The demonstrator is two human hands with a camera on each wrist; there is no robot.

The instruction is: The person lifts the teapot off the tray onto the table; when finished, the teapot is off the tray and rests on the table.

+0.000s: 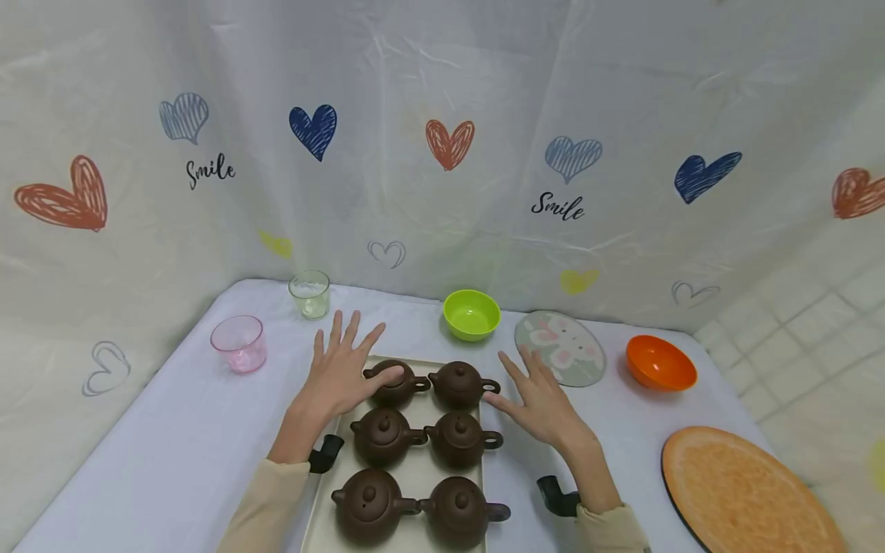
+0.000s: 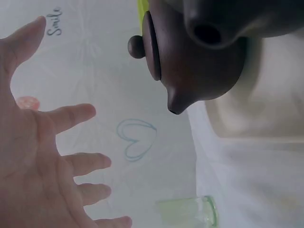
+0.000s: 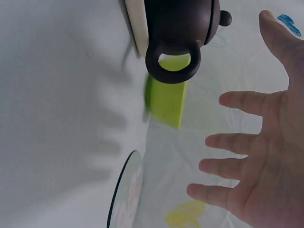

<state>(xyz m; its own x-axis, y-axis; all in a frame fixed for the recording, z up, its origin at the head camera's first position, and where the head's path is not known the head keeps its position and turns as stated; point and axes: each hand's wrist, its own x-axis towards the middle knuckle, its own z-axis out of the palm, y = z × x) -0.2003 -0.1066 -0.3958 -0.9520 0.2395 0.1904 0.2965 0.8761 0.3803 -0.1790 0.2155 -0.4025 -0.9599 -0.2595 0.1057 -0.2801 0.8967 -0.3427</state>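
Several dark brown clay teapots stand in two columns on a cream tray [image 1: 415, 491], lids on, handles toward the right. My left hand [image 1: 340, 376] hovers over the tray's left edge with fingers spread, its thumb above the back left teapot [image 1: 397, 393]. Over the right side my right hand [image 1: 542, 403] is spread too, its thumb near the handle of the back right teapot [image 1: 458, 385]. In the left wrist view a teapot [image 2: 199, 57] stands apart from the bare palm. The right wrist view shows a teapot handle [image 3: 173, 77] apart from the fingers. Neither hand holds anything.
A pink glass [image 1: 239, 346] and a green glass [image 1: 309, 296] stand at the left. Behind the tray are a lime green bowl [image 1: 472, 316] and a round rabbit-print mat [image 1: 570, 357]. Rightward lie an orange bowl [image 1: 660, 365] and a round tan board [image 1: 747, 491].
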